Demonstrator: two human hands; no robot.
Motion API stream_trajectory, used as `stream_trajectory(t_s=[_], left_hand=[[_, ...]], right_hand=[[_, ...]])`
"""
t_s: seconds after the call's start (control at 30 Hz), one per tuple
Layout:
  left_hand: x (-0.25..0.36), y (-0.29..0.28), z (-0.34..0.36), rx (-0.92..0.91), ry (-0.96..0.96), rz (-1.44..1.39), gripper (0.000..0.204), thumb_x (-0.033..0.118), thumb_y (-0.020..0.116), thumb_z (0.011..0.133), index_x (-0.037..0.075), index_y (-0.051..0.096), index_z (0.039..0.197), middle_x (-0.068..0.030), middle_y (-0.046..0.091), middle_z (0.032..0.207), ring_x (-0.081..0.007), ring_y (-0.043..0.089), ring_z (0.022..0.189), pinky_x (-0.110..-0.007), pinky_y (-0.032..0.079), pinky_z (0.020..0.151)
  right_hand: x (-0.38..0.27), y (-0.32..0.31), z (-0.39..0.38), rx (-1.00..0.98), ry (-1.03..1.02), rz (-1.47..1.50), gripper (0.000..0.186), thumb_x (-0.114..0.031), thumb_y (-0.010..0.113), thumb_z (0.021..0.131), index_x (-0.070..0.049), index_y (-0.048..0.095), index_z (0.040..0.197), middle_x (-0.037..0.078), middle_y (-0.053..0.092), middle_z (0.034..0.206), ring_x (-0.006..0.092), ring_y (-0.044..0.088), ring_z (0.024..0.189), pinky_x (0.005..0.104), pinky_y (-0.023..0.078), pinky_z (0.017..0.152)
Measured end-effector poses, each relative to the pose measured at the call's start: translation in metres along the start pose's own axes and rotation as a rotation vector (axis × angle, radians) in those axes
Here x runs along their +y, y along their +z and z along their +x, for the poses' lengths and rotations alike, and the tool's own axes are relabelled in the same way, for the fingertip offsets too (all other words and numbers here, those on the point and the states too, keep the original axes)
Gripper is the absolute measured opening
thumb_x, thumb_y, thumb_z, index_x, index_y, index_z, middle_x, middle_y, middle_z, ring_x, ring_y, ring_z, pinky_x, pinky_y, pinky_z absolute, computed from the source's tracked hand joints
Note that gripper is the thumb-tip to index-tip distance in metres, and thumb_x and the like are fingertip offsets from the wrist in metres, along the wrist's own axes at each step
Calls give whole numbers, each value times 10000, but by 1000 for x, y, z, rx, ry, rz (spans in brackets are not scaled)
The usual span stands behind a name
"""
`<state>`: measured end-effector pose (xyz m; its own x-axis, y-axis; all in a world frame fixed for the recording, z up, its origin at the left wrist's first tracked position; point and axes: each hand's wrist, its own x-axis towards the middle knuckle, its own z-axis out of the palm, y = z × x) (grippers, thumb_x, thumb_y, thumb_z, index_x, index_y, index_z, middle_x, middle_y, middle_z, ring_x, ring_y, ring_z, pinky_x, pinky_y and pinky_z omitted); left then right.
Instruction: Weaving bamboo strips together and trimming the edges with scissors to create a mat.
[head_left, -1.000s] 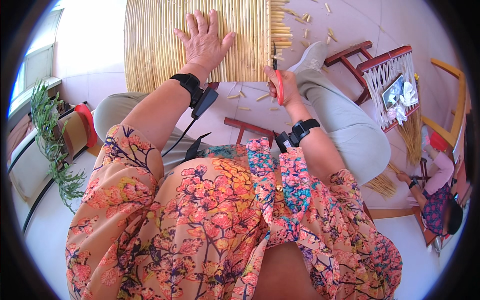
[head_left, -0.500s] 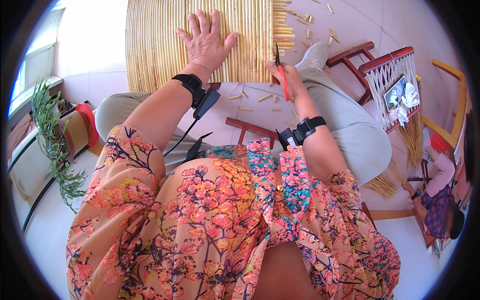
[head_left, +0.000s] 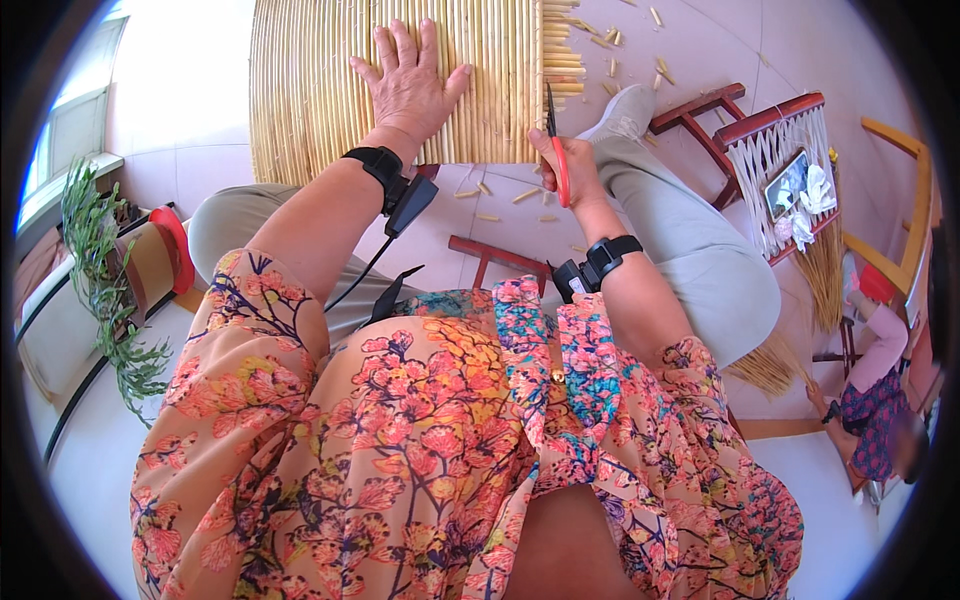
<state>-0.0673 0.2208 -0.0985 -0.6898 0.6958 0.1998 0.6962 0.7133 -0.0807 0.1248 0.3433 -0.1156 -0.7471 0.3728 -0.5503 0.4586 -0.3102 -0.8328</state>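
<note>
A mat of pale yellow stalks (head_left: pixel 320 95) laid side by side spreads before me. My left hand (head_left: pixel 412 88) lies flat on it with the fingers spread. Beside the mat's right edge, my right hand (head_left: pixel 572 172) is closed round red-handled scissors (head_left: pixel 562 165). Their dark blades point away from me along that edge, close to the stalks. Farther up, uneven stalk ends (head_left: pixel 563 70) stick out past the edge, while nearer to me the edge is even. My right fingers partly hide the scissors' handles.
Cut stalk pieces (head_left: pixel 526 196) litter the tiled floor. At the right, a red wooden stool (head_left: pixel 775 118) with a woven cord seat carries a phone (head_left: pixel 787 185) and crumpled tissues (head_left: pixel 818 190). Stalk bundles (head_left: pixel 822 280) lie behind it, near another person (head_left: pixel 875 420). A green plant (head_left: pixel 115 300) stands at left.
My right hand and the scissors have shifted slightly left and toward me along the mat's edge. My left hand stays pressed on the mat.
</note>
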Motion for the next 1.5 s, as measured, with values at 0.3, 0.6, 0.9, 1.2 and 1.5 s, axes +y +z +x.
stream_trajectory(t_s=[0.3,0.6,0.9,1.2,1.5], left_hand=[[-1,5,2,27,-5,-22,728,592,347,834,128,231,1384,-178,190,1426,-348,91,1335,-610,23,1013],[-1,7,3,24,10,-20,720,588,343,837,136,230,1385,-171,190,1428,-345,89,1337,-613,29,1010],[0,6,3,36,9,-23,733,593,355,826,142,225,1389,-179,190,1428,-353,91,1336,-612,22,1010],[1,4,4,31,3,8,726,582,356,830,140,221,1389,-181,186,1428,-358,87,1335,-619,28,1005],[3,2,4,39,2,8,730,573,357,833,124,212,1391,-194,185,1424,-364,84,1334,-629,27,997]], right_hand=[[12,0,5,-122,96,125,577,-584,512,800,-15,568,881,50,537,730,143,541,663,270,442,623],[3,-1,7,-55,-16,-78,580,-579,510,806,-13,577,914,33,523,756,132,507,676,262,431,628],[12,-2,15,-44,-179,-230,524,-516,487,847,-4,573,920,46,544,773,135,509,678,277,436,642],[6,1,10,74,-182,-307,530,-520,545,814,0,562,711,34,479,535,128,471,470,275,401,459],[11,3,8,65,-31,-14,457,-461,625,784,-30,553,654,1,446,489,100,412,391,247,356,380]])
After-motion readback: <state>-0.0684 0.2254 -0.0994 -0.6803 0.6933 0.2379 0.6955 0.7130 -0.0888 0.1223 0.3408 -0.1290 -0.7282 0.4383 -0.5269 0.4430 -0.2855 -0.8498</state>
